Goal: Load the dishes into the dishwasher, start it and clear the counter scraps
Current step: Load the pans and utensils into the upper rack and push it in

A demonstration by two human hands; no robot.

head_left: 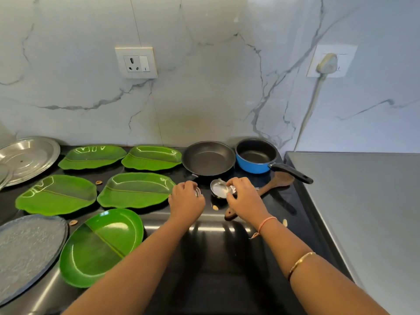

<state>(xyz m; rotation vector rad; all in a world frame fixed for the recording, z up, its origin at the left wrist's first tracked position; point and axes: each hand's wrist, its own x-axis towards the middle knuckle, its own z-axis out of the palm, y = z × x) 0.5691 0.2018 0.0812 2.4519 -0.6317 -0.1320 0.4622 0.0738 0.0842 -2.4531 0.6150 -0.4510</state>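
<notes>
On the black counter (216, 258) my left hand (186, 201) curls round a small steel bowl (197, 191), mostly hidden by my fingers. My right hand (243, 196) pinches the rim of a second small steel bowl (219, 188) just right of it. Behind them stand a black frying pan (208, 158) and a blue saucepan (255, 158) with a black handle. A wooden spatula (276, 181) lies under my right hand. Several green leaf-shaped plates (136, 189) cover the left half. Small scraps (215, 208) lie near the bowls.
Steel lids or plates (27, 158) sit at the far left, and a grey round plate (25, 251) at the near left. More scraps (98, 182) lie between the green plates. A grey steel surface (363, 201) adjoins on the right. A plugged-in cord (311, 105) runs down the marble wall.
</notes>
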